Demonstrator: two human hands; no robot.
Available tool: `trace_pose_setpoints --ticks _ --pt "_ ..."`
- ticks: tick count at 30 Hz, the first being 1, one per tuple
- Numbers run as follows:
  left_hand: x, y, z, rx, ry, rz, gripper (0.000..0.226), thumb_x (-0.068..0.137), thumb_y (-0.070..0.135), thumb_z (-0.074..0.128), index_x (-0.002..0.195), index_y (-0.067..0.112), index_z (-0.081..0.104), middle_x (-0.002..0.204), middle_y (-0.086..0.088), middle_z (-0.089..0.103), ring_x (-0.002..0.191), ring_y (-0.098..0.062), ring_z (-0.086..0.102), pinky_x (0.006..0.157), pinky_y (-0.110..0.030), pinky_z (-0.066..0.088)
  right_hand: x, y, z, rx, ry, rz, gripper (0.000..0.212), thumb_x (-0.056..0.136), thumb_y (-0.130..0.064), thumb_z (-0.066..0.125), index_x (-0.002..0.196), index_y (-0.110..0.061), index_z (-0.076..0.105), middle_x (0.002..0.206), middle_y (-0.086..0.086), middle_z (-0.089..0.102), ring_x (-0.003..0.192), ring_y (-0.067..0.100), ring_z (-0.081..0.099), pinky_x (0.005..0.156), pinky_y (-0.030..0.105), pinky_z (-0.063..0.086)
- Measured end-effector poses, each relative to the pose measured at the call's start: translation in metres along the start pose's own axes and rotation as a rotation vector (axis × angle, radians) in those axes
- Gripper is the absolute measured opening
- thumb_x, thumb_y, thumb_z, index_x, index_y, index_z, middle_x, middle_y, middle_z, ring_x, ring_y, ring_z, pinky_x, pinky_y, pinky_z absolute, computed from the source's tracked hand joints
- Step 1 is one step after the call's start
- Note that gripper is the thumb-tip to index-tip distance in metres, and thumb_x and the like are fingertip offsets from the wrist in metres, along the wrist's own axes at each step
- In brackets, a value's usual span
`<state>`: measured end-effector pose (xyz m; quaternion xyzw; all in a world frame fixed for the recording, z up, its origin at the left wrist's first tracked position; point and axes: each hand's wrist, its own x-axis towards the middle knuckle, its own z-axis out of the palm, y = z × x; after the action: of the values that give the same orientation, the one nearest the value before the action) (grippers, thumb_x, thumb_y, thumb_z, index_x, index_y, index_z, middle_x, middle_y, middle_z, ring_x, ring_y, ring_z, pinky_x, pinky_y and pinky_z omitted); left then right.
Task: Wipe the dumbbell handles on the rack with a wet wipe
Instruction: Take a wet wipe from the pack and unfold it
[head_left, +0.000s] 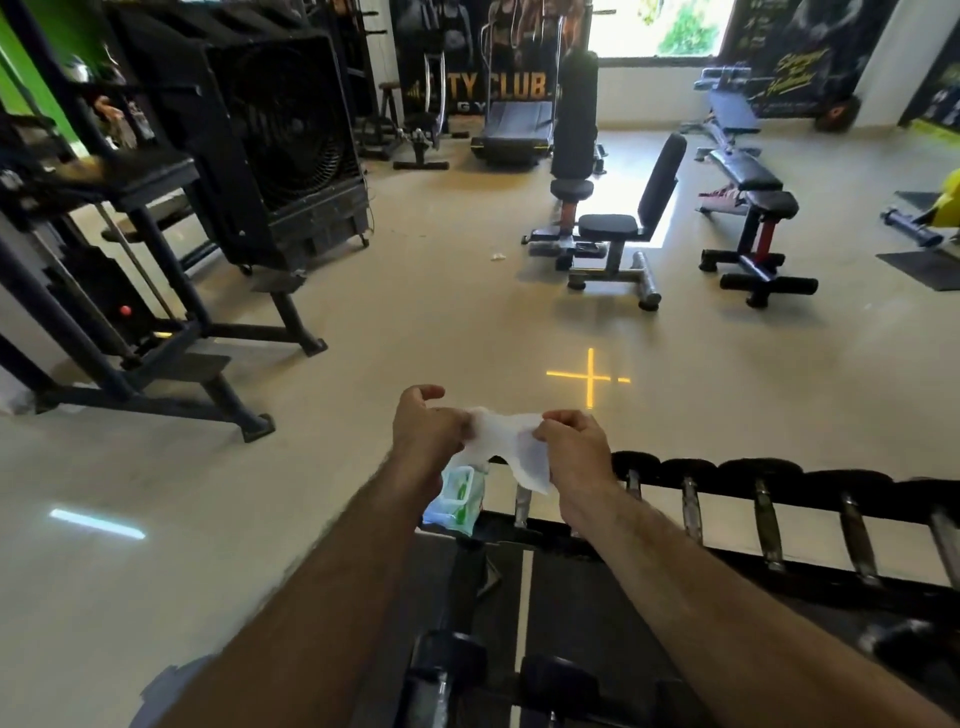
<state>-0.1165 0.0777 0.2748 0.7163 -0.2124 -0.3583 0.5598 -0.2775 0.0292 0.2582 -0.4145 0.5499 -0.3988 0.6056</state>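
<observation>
A white wet wipe (511, 441) is stretched between my two hands above the left end of the dumbbell rack (779, 571). My left hand (423, 426) pinches its left edge and my right hand (569, 441) pinches its right edge. Under my left wrist a green and white wipe pack (457, 499) rests on the rack's left end. Several black dumbbells with metal handles (763, 519) lie in a row on the upper tier, running to the right. More dumbbells (447, 670) sit on a lower tier near the bottom.
Beige floor stretches ahead with a yellow cross mark (590, 378). A black machine frame (130, 322) and a large fan cooler (280, 140) stand at the left. Weight benches (623, 228) stand ahead to the right. A scrap of white paper (498, 255) lies on the floor.
</observation>
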Motion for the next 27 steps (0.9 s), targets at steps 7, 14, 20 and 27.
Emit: trace_pose_setpoints --ticks 7,14,20,27 --pt "0.009 0.022 -0.024 0.056 -0.182 0.195 0.038 0.083 -0.004 0.082 0.117 0.013 0.074 0.095 -0.016 0.075 0.076 -0.019 0.07 0.066 -0.031 0.056 0.008 -0.008 0.012 0.163 0.023 0.014 0.028 0.094 -0.012 0.082 0.119 -0.021 0.073 0.116 0.005 0.07 0.104 0.027 0.068 0.082 0.047 0.065" --pt "0.016 0.036 -0.032 0.254 -0.176 0.302 0.021 0.095 0.002 0.068 0.105 0.014 0.081 0.101 -0.001 0.077 0.089 -0.013 0.068 0.076 -0.025 0.054 0.007 -0.016 0.01 0.158 -0.066 -0.036 0.024 0.095 -0.008 0.08 0.113 -0.023 0.084 0.11 0.011 0.078 0.109 0.033 0.074 0.096 0.055 0.063" --pt "0.018 0.073 -0.039 0.809 -0.225 0.728 0.016 0.101 0.016 0.062 0.1 0.012 0.078 0.096 0.001 0.065 0.087 -0.014 0.06 0.075 -0.024 0.041 0.007 -0.028 -0.012 -0.473 -0.267 -0.451 0.021 0.099 -0.016 0.076 0.116 -0.026 0.083 0.097 0.001 0.08 0.089 0.011 0.073 0.084 0.029 0.061" --pt "0.011 0.081 -0.043 0.293 -0.443 0.56 0.035 0.11 0.03 0.052 0.094 0.004 0.07 0.09 -0.006 0.069 0.081 -0.022 0.062 0.082 -0.038 0.05 -0.005 -0.049 -0.013 -0.285 -0.225 -0.45 0.035 0.106 -0.035 0.068 0.076 -0.02 0.058 0.081 -0.001 0.056 0.077 0.013 0.052 0.074 0.03 0.043"
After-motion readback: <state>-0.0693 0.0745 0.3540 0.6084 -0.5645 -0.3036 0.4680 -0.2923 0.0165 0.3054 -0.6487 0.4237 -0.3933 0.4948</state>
